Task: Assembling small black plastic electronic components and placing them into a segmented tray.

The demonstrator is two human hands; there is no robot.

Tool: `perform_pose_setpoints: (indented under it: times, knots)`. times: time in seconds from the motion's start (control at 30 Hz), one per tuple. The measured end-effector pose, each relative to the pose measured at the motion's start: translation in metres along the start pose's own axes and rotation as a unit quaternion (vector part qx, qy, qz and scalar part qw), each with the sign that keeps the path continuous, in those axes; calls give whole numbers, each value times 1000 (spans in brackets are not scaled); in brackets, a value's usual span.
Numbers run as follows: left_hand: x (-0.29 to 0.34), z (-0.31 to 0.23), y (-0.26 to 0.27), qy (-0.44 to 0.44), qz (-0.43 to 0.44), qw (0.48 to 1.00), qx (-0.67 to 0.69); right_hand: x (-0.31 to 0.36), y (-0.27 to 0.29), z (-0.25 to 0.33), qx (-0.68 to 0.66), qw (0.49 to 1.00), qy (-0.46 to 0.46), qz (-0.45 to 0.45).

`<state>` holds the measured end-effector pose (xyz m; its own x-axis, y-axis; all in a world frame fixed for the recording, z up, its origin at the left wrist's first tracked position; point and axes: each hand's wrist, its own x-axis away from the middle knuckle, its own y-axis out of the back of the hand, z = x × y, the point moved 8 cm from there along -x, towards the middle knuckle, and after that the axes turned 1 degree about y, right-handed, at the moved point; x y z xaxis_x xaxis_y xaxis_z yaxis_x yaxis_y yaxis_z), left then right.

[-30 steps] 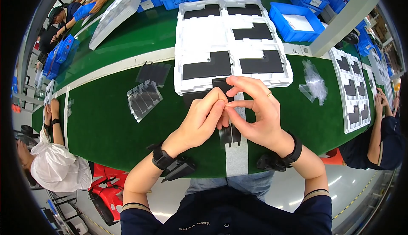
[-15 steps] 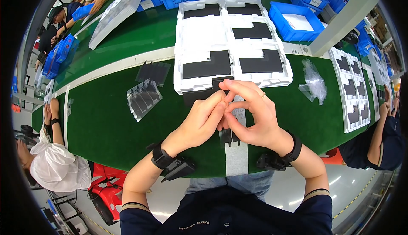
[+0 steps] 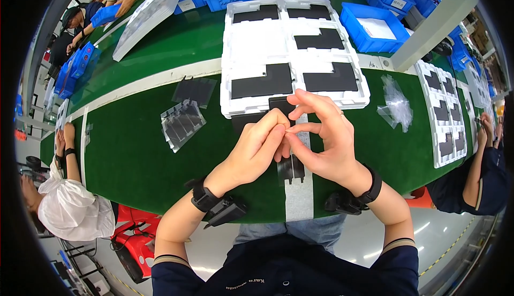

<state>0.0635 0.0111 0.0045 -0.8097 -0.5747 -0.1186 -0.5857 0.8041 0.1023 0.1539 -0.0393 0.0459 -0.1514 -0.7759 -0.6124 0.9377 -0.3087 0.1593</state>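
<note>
My left hand [image 3: 251, 151] is closed, thumb pressed to bent index finger. My right hand [image 3: 329, 138] meets it fingertip to fingertip, pinching with thumb and index finger while its other fingers stay raised. Whatever is between the fingertips is too small to make out. Beneath both hands lies a flat black piece [image 3: 278, 103], mostly hidden; its upper part shows beyond my fingers. Closer to me, a black part with small prongs [image 3: 291, 171] lies on the pale strip [image 3: 299, 202] across the green table [image 3: 134, 173].
Just beyond my hands stands a white tray [image 3: 257, 44] with several flat black pieces. Clear film sheets with dark strips [image 3: 183, 124] lie left, crumpled clear film [image 3: 396, 103] right. Blue bins [image 3: 373, 27] line the back. A grey post [image 3: 433, 23] rises at right; co-workers sit both sides.
My right hand has shifted slightly right, its raised fingers lifting and spreading a little, while the fingertips stay together. More of the pronged black part shows below. My left hand has barely moved.
</note>
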Motion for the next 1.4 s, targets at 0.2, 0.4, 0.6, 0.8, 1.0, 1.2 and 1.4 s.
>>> perform_pose_setpoints:
  times: [0.2, 0.4, 0.6, 0.8, 1.0, 1.2, 1.4]
  knots:
    - [1, -1, -2, 8, 1, 999, -38, 1, -1, -4, -5, 1000, -17, 4]
    - [1, -2, -5, 8, 14, 993, -114, 3, -1, -8, -19, 999, -27, -9]
    - [1, -3, -6, -3, 11, 991, -137, 5, -1, -6, 17, 1000, -16, -18]
    - [1, -6, -5, -10, -9, 993, -114, 4, -2, -1, 21, 1000, 9, -7]
    - [1, -4, -3, -11, -15, 996, -82, 4, 0, -3, -4, 1000, -1, -13]
    - [2, -3, -2, -3, -16, 997, -75, 3, 1, -5, -8, 1000, -17, -26]
    - [1, -2, -3, -2, -19, 996, -87, 5, 3, -5, -5, 999, -24, -34]
